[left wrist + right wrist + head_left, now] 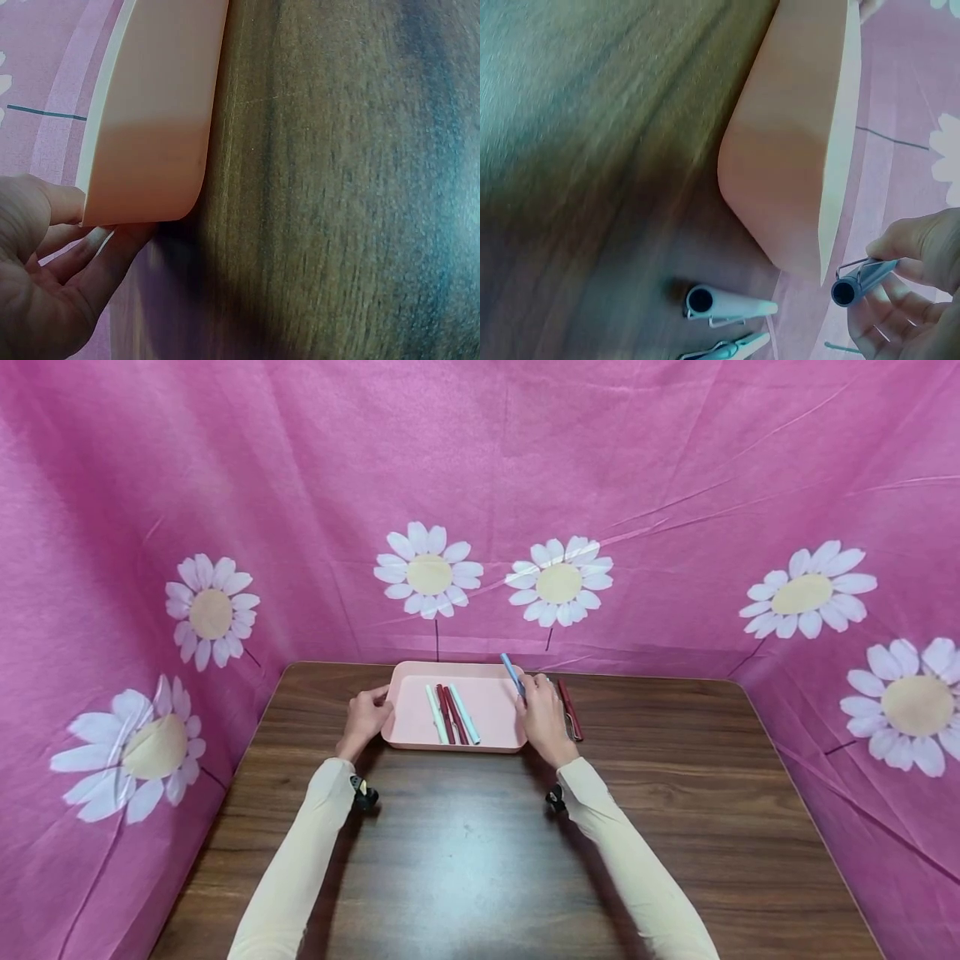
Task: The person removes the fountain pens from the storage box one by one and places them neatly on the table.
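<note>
My left hand (365, 723) pinches the left end of a pink tray (408, 737), thumb at the rim and fingers against the outer wall in the left wrist view. In the tray lie a pale mint pen (436, 713), two dark red pens (446, 717) side by side and a light blue pen (464, 713). Over the tray's right end, my right hand (543, 717) holds a blue pen (512, 672), pointing up and away. Its open round end and metal clip show in the right wrist view.
Right of the tray, beside my right hand, a dark red pen (570, 710) lies on the wooden table (465, 843). Another clipped pen (731, 303) lies near it in the right wrist view. Pink daisy-print cloth (480, 460) hangs at the table's back and sides.
</note>
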Demonstrator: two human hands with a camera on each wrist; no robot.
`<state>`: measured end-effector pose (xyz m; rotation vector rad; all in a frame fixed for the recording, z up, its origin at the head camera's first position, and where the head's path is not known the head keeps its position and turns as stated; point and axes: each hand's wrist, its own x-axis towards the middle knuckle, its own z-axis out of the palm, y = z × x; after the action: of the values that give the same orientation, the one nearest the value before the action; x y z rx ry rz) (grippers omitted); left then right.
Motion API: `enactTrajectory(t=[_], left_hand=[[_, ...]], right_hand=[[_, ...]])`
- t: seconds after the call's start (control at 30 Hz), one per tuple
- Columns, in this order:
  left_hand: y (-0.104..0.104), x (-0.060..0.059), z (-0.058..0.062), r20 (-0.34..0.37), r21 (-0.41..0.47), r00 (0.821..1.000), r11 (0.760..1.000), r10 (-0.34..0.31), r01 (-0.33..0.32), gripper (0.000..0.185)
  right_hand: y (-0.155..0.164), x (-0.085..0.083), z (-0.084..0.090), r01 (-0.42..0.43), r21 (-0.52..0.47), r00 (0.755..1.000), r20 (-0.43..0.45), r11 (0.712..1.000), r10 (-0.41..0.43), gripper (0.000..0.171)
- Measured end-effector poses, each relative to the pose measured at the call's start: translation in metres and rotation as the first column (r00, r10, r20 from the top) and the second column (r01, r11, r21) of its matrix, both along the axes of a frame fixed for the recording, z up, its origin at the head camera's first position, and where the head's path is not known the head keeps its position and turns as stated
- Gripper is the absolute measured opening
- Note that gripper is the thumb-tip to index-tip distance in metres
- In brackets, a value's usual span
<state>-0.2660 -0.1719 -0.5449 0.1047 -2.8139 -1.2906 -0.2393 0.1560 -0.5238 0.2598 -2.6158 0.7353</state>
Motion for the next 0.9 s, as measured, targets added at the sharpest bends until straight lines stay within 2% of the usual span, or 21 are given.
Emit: enactTrajectory(t=[0.2,0.37,0.5,0.9], left_hand=[[-0.004,0.0,-0.001,-0.009,-0.002,1.0,1.0,0.006,-0.006,0.046],[-0.004,0.0,-0.001,-0.002,0.003,1.0,1.0,-0.007,0.007,0.047],[-0.004,0.0,-0.001,0.001,0.011,1.0,1.0,0.003,-0.003,0.047],[-0.004,-0.001,-0.002,0.007,0.021,1.0,1.0,-0.013,0.013,0.047]], right_hand=[[0.004,0.0,0.002,0.011,0.037,1.0,-0.007,0.999,-0.011,0.03],[0.01,0.0,0.0,0.033,0.113,0.999,-0.034,0.993,-0.029,0.025],[0.019,0.0,-0.004,0.041,0.163,0.999,-0.022,0.986,-0.038,0.027],[0.05,0.002,-0.013,0.092,0.091,0.995,0.021,0.992,-0.094,0.035]])
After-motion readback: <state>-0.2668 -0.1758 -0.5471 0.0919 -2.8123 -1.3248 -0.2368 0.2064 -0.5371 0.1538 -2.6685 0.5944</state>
